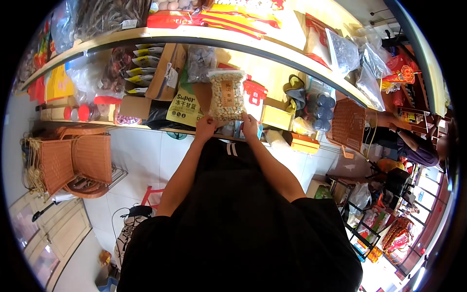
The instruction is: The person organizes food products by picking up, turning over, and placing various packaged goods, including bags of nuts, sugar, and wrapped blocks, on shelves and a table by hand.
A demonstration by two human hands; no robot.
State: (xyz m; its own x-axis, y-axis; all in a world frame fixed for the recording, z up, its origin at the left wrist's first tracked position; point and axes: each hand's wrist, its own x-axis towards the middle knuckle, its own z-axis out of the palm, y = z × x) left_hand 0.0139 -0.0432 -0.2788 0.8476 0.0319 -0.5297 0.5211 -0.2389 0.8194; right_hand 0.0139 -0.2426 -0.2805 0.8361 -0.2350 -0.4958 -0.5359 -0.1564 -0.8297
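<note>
Clear bag of beans (227,95) stretching out beyond both hands — left hand (206,127) pinching its near left corner, right hand (250,127) gripping its near right corner, bag over the shelf (266,73), beside a green packet (183,107).

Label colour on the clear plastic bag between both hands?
Brown rectangular label with dark lettering; best seen in head view.

Bag: I find the rectangular clear plastic bag of beige pieces (227,100) at 12 o'clock, the left hand (206,127) at its 7, the right hand (250,127) at its 5.
Pouch: flat yellow-green printed pouch (187,104), 11 o'clock, on the pale wooden shelf (265,70).
Wicker: boxy brown wickerwork (90,160) at my 9; brown woven basket (346,124) just before 3.
</note>
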